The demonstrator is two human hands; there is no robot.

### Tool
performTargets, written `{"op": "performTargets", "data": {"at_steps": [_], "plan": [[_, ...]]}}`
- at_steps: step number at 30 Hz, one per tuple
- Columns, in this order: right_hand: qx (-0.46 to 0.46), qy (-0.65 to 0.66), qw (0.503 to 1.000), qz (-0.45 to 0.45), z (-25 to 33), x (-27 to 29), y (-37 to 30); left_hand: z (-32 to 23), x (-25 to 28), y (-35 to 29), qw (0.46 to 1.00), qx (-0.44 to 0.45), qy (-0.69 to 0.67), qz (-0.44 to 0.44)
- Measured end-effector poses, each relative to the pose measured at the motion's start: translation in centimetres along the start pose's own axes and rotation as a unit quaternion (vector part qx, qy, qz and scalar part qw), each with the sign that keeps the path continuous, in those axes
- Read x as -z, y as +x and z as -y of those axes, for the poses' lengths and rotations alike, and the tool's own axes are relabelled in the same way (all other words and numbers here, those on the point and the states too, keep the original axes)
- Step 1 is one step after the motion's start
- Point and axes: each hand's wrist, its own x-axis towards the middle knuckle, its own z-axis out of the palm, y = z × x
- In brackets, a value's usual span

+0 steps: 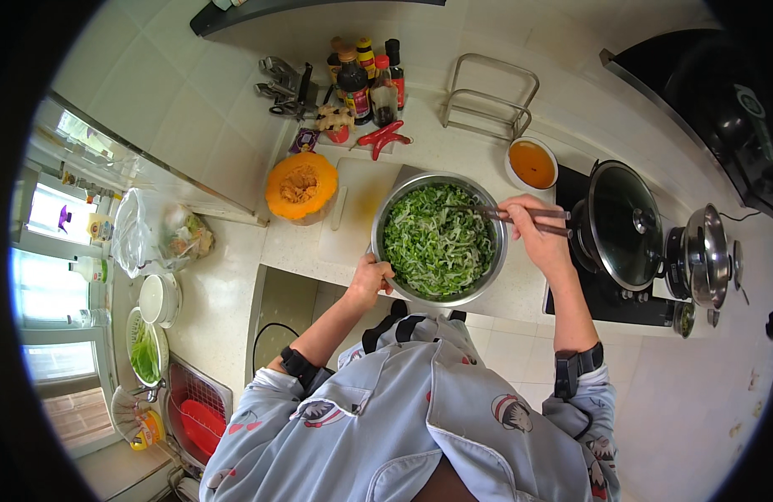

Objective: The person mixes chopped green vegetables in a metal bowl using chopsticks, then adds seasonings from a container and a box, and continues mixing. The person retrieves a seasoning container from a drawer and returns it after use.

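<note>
- The steel bowl (437, 238) sits at the counter's (520, 297) front edge, straight ahead of me, full of chopped greens and pale shreds (436, 243).
- I judge the mixing partly done: green and pale strands look fairly evenly mingled, yet the chopsticks (520, 217) are in the mix, tips near the bowl's middle.
- My right hand (533, 234), at the bowl's 3 o'clock, has its grip pinched together on the chopsticks.
- My left hand (371, 276), at 7 o'clock, has its grip clamped on the rim.
- The bowl is round, shiny, thin-walled metal; its filling looks moist, limp and stringy.
- At 10 o'clock lies a cut pumpkin (301, 186), orange flesh with a fibrous seed hollow.
- At 1 o'clock stands a small white bowl of orange liquid (531, 163), smooth and glossy.
- At 3 o'clock, a dark pan with a domed glass lid (625, 224).
- At 11 o'clock, dark sauce bottles (365, 79).
</note>
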Motion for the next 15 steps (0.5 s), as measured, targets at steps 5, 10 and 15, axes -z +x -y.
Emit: {"op": "performTargets", "data": {"at_steps": [5,10,15], "plan": [[-0.021,-0.057,0.998,-0.004,0.2,0.4,2.1,0.3,0.3,0.1,1.000,0.015,-0.002,0.022],[-0.155,-0.096,0.982,-0.042,-1.5,1.9,-0.4,1.4,0.1,0.2,0.998,0.016,-0.066,-0.017],[-0.178,0.150,0.965,-0.122,-6.0,-0.9,-3.7,1.2,-0.2,0.6,0.995,0.001,-0.083,-0.055]]}}
